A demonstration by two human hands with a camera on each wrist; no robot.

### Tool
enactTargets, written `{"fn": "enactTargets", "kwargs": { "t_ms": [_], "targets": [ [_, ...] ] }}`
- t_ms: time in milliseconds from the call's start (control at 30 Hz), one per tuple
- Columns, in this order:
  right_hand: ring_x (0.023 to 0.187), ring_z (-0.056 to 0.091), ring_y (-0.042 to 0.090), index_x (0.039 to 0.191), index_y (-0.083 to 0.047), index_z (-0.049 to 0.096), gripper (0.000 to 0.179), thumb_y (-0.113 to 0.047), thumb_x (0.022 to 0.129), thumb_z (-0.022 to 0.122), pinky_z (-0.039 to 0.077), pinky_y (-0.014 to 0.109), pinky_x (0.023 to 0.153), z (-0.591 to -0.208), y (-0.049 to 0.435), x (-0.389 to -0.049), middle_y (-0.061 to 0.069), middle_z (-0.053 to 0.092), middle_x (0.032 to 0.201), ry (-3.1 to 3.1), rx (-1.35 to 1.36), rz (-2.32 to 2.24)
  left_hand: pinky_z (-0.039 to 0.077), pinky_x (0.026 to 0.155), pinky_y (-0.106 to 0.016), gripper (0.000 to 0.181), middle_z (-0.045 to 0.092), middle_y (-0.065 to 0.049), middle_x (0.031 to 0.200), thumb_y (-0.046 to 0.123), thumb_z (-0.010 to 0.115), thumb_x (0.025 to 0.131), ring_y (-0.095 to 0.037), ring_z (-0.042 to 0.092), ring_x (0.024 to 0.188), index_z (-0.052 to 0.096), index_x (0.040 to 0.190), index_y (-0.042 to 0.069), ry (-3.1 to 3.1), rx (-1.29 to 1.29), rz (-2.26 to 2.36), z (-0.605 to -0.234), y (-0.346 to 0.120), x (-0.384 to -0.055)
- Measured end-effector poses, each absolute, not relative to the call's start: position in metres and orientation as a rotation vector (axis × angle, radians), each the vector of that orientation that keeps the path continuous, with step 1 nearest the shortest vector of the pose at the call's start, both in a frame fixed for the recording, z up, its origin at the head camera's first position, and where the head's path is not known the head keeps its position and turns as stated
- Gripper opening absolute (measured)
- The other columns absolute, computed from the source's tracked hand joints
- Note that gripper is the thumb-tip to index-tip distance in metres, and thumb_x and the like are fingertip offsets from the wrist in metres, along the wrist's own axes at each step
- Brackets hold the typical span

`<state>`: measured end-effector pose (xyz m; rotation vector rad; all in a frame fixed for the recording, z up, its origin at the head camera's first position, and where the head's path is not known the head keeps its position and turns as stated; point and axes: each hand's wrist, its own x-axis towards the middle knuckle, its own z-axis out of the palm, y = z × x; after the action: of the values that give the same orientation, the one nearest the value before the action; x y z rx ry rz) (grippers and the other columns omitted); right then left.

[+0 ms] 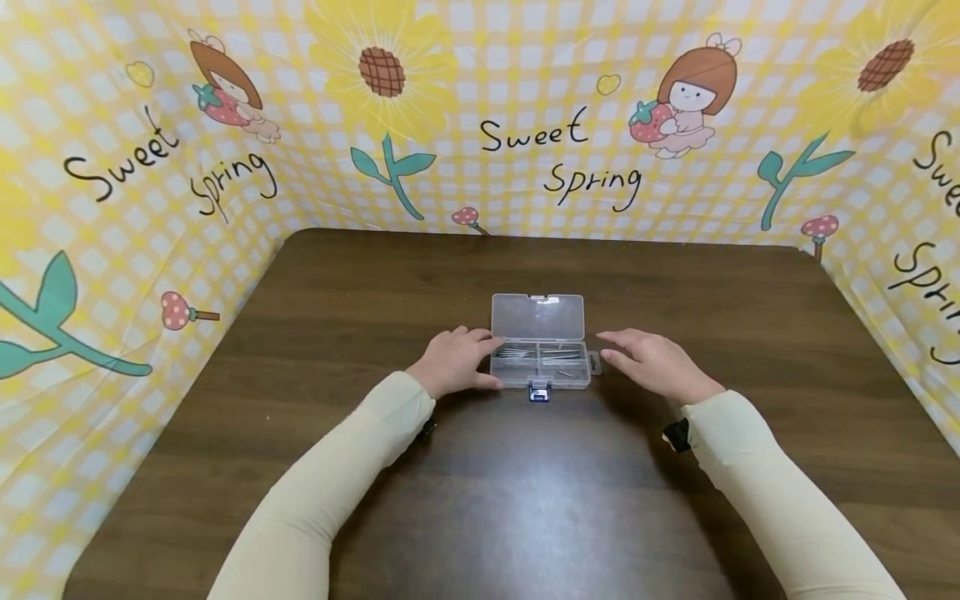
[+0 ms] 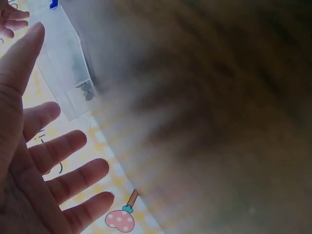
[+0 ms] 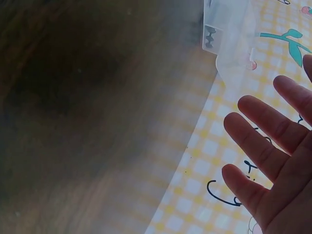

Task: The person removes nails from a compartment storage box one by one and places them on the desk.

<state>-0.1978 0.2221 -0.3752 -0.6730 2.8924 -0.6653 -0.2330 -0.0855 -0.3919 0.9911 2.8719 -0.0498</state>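
Note:
A clear plastic compartment box (image 1: 551, 377) sits on the table with its lid (image 1: 537, 317) raised at the back. Thin metal nails (image 1: 561, 357) lie in its divided sections, and a blue latch (image 1: 538, 392) hangs at the front. My left hand (image 1: 456, 362) is at the box's left end, thumb near the front corner and fingertips at the back corner. In the left wrist view its fingers (image 2: 68, 146) are spread and fairly straight. My right hand (image 1: 648, 360) hovers just off the right end, beside the hanging tab (image 1: 595, 362), fingers extended and holding nothing.
The dark wood-grain table (image 1: 540, 500) spreads around the box. A yellow checked cloth (image 1: 525, 192) with printed flowers and lettering hangs along the back and both sides. A black wrist strap (image 1: 677, 435) shows under the right sleeve.

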Motion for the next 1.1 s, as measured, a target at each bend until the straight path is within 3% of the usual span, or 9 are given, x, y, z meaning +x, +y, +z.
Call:
{"fn": "enactTargets", "kwargs": {
  "t_ms": [267, 500, 733, 1100],
  "targets": [
    [0.118, 0.053, 0.038, 0.133, 0.000, 0.055, 0.040, -0.021, 0.099, 0.053, 0.039, 0.054, 0.097, -0.383, 0.220, -0.200, 0.022, 0.058, 0.128, 2.898, -0.697, -0.659, 0.050, 0.079, -0.040, 0.066, 0.045, -0.005, 0.145, 0.054, 0.061, 0.087, -0.032, 0.059, 0.098, 0.052, 0.139, 0.015, 2.846, 1.095, -0.081, -0.390, -0.088, -0.229],
    [0.112, 0.058, 0.036, 0.126, 0.000, 0.061, 0.034, -0.018, 0.097, 0.057, 0.042, 0.052, 0.095, -0.383, 0.217, -0.206, 0.019, 0.063, 0.119, 2.932, -0.773, -0.644, 0.047, 0.087, -0.041, 0.066, 0.038, -0.004, 0.149, 0.054, 0.054, 0.091, -0.035, 0.057, 0.108, 0.046, 0.144, 0.015, 2.779, 1.013, 0.000, -0.389, -0.086, -0.233],
    [0.109, 0.060, 0.034, 0.124, 0.001, 0.062, 0.033, -0.016, 0.096, 0.057, 0.043, 0.051, 0.093, -0.381, 0.213, -0.209, 0.017, 0.065, 0.116, 2.940, -0.834, -0.624, 0.043, 0.094, -0.046, 0.053, 0.037, -0.007, 0.150, 0.047, 0.046, 0.098, -0.041, 0.051, 0.118, 0.050, 0.141, 0.015, 2.750, 1.017, 0.041, -0.390, -0.086, -0.234],
    [0.107, 0.061, 0.033, 0.121, 0.000, 0.065, 0.031, -0.014, 0.094, 0.060, 0.045, 0.050, 0.091, -0.379, 0.207, -0.212, 0.017, 0.065, 0.116, 2.948, -0.878, -0.586, 0.048, 0.074, -0.036, 0.058, 0.039, -0.004, 0.148, 0.051, 0.053, 0.093, -0.028, 0.061, 0.092, 0.051, 0.141, 0.018, 2.771, 1.035, -0.035, -0.391, -0.084, -0.235]
  ]
}}
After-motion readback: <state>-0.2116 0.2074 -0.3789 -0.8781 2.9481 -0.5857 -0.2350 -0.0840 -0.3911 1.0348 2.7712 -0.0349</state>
